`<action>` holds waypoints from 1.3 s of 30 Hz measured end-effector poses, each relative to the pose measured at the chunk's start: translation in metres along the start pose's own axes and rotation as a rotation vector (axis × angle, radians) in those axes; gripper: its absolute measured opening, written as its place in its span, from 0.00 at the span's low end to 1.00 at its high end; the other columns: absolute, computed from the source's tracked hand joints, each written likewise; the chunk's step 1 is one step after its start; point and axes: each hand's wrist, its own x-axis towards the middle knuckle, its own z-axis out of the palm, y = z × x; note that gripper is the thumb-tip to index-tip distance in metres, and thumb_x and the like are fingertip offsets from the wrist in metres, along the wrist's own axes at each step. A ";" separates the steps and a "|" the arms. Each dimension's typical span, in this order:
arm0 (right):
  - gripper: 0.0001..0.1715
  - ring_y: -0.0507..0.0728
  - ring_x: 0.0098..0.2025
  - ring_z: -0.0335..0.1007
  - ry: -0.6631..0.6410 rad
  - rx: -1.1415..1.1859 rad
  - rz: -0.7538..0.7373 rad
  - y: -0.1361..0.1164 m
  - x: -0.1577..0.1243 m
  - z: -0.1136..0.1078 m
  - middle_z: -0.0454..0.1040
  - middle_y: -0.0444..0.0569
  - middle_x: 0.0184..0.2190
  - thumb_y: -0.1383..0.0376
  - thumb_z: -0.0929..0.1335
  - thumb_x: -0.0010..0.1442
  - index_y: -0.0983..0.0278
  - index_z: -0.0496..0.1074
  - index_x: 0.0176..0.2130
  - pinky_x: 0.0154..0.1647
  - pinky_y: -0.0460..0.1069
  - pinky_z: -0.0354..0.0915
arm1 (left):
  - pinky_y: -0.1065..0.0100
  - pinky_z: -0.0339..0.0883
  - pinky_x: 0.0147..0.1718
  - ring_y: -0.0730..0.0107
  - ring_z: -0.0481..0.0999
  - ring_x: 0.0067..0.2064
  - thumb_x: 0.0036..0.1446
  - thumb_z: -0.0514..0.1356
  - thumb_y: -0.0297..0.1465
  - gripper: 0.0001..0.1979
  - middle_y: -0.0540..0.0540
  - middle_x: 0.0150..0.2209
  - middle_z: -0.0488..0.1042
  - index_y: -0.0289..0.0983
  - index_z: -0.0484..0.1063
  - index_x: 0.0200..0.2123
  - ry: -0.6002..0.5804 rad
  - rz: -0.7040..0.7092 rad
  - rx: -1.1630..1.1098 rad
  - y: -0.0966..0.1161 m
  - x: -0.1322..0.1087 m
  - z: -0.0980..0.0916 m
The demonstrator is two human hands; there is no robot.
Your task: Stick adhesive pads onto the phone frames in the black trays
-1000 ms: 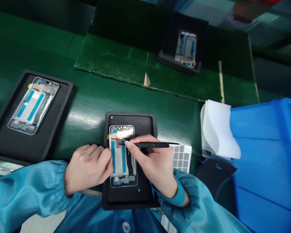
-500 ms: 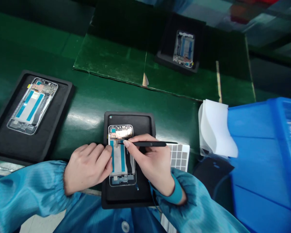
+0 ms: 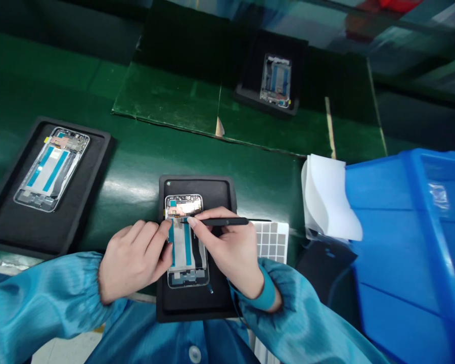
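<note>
An opened phone (image 3: 180, 242), with its circuit board and two blue strips showing, lies in a black tray (image 3: 223, 303) in front of me. Curled at the phone's left edge, my left hand (image 3: 134, 260) has its index fingertip against the upper left side of the phone. My right hand (image 3: 231, 247) is closed in a pinch around black tweezers (image 3: 227, 221), held nearly level. Their tip points left, over the phone just below the board; whether it touches anything is too small to tell.
Another opened phone (image 3: 53, 167) lies in a black tray (image 3: 78, 202) on the left. A third phone (image 3: 276, 81) rests in a tray (image 3: 246, 96) on the raised green board. To the right are a sheet of grey squares (image 3: 273, 240), white paper (image 3: 329, 197) and a blue bin (image 3: 387, 227).
My left index finger has straightened a little along the phone's edge. The tweezers stay over the same area. The whole view has shifted slightly.
</note>
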 end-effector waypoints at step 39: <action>0.07 0.52 0.25 0.70 0.134 -0.043 -0.089 -0.007 -0.016 -0.037 0.75 0.44 0.25 0.62 0.73 0.56 0.63 0.74 0.29 0.26 0.45 0.66 | 0.62 0.67 0.38 0.61 0.69 0.41 0.68 0.51 0.40 0.22 0.42 0.42 0.66 0.43 0.63 0.63 -0.360 0.019 -0.030 -0.010 -0.001 -0.007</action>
